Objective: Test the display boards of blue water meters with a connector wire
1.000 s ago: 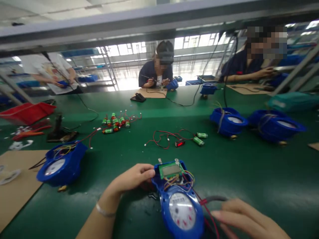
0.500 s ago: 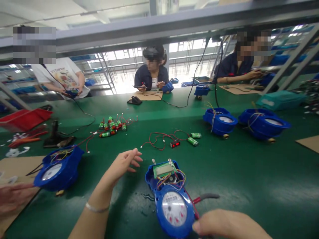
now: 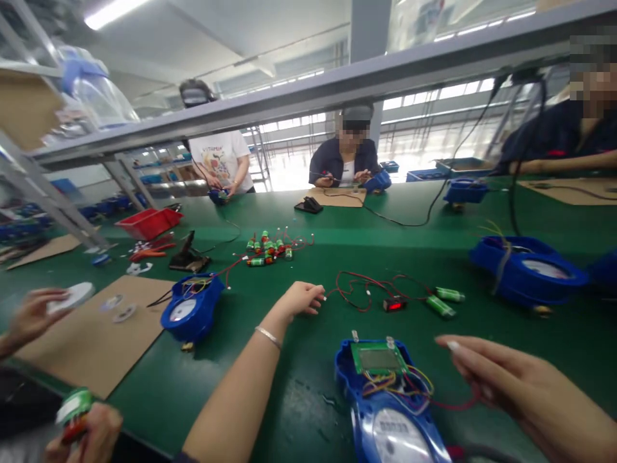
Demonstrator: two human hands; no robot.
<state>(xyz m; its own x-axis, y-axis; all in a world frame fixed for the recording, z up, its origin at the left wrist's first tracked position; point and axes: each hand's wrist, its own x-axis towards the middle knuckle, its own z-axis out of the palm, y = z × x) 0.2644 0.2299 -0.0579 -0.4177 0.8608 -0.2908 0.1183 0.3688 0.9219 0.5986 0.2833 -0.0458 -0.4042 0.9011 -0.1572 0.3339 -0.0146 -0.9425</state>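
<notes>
Here we are at the desk (image 3: pixel 308 360): our left hand (image 3: pixel 303 299), loosely curled, has its fingertips at a white plug (image 3: pixel 324 298), grip impossible to tell. Our right hand (image 3: pixel 506 379), fingers narrow, holds the red wire (image 3: pixel 453 406) from the open blue meter (image 3: pixel 373 405), lying between our hands, nearer us.

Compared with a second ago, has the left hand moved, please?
Yes: judged against the nearest blue meter, the left hand has moved forward, away from its side.
</notes>
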